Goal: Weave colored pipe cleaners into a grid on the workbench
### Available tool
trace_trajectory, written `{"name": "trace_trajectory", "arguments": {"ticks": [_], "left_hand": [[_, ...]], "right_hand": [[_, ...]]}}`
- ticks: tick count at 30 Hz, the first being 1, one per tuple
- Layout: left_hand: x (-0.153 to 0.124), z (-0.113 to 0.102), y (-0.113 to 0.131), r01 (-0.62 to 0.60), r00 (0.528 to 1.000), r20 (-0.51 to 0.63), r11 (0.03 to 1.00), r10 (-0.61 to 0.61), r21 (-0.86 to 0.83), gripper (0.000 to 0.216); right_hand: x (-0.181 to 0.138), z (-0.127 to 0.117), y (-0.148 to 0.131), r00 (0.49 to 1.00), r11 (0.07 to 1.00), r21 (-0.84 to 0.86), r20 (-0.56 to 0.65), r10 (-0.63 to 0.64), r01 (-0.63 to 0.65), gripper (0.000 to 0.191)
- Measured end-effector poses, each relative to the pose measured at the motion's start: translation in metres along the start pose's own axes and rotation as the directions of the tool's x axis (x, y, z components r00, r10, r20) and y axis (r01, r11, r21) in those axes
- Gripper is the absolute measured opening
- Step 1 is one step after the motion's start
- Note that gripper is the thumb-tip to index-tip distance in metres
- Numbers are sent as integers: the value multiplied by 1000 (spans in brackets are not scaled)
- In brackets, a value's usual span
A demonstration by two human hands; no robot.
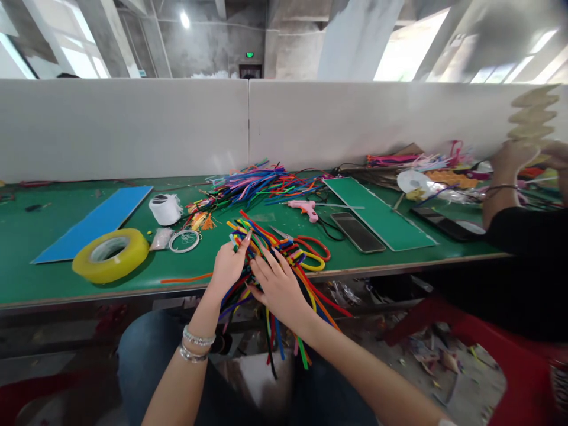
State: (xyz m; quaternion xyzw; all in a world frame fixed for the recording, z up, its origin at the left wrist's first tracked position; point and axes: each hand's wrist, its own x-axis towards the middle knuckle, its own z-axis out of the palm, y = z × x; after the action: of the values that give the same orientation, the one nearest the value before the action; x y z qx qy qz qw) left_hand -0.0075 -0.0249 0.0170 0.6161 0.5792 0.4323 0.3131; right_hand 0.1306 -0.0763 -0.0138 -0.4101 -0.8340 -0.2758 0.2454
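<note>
A bundle of many-coloured pipe cleaners (310, 290) lies across the table's front edge, its lower ends hanging over my lap. My left hand (228, 263) is closed around the bundle's left side, thumb on top; the other fingers are partly hidden. Over the middle of the same bundle rests my right hand (279, 287), fingers stretched out and apart, touching the stems. Just beyond the right hand are scissors (313, 248) with red and yellow handles, partly under the stems. A single orange pipe cleaner (186, 278) lies left of my left hand.
Left on the green table (48, 222) are yellow tape (110, 255), a blue board (95, 225) and white thread (165, 210). Behind lie more pipe cleaners (252, 186). A pink glue gun (305, 208), phone (357, 232) and green board (381, 216) are right, near a co-worker's hand (515, 160).
</note>
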Motion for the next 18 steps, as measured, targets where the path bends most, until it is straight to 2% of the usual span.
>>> {"name": "trace_trajectory", "arguments": {"ticks": [3,8,11,13,15,18], "left_hand": [[1,1,-1,1,1000,29,999,0,-36,41],[2,4,1,-47,993,95,972,70,-230,42],[5,2,0,-53,994,72,951,79,-305,41],[8,1,-3,-39,998,41,945,55,-326,39],[9,0,-6,-21,1000,7,938,25,-346,37],[9,1,-7,4,1000,-25,900,-17,-435,38]], "right_hand": [[0,1,0,1000,1000,24,16,0,-1,40],[2,-12,10,998,982,177,-3,66,-64,37],[3,-24,27,968,956,233,-131,212,-178,41],[1,-30,41,902,911,259,-211,376,-320,47],[-1,-34,56,843,840,316,-177,508,-440,50],[-5,-38,74,800,685,482,55,598,-546,51]]}}
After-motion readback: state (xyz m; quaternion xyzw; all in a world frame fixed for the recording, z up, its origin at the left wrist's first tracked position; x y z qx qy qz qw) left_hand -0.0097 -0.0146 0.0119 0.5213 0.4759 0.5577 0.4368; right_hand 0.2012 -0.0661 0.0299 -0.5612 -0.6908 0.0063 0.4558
